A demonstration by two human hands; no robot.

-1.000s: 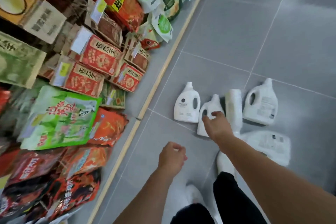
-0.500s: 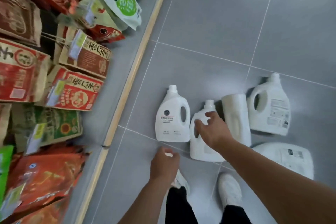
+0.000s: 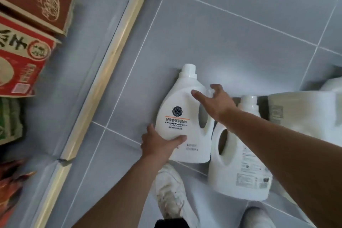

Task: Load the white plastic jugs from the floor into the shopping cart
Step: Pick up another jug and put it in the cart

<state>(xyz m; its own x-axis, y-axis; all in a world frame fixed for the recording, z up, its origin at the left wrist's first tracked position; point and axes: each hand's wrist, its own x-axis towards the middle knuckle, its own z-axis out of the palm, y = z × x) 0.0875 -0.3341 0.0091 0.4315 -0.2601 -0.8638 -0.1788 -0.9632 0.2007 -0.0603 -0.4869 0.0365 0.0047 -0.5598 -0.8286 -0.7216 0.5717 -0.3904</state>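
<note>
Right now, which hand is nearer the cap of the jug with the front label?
Right. The right hand is up at the labelled jug's shoulder and handle top, just below the cap. The left hand grips its lower corner, farthest from the cap.

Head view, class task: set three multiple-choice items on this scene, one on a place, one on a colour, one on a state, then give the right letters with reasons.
1. Where is the left hand?
A. on the labelled jug's lower left corner
B. on its cap
C. on a shoe

2. What colour is the labelled jug's cap?
A. blue
B. white
C. red

3. How is the right hand?
A. clenched in a fist
B. spread open at the jug's handle
C. flat on the floor

Answers: A, its thumb lies across the labelled jug near the base; B, the cap matches the white body; B, its fingers are splayed above the handle opening.
</note>
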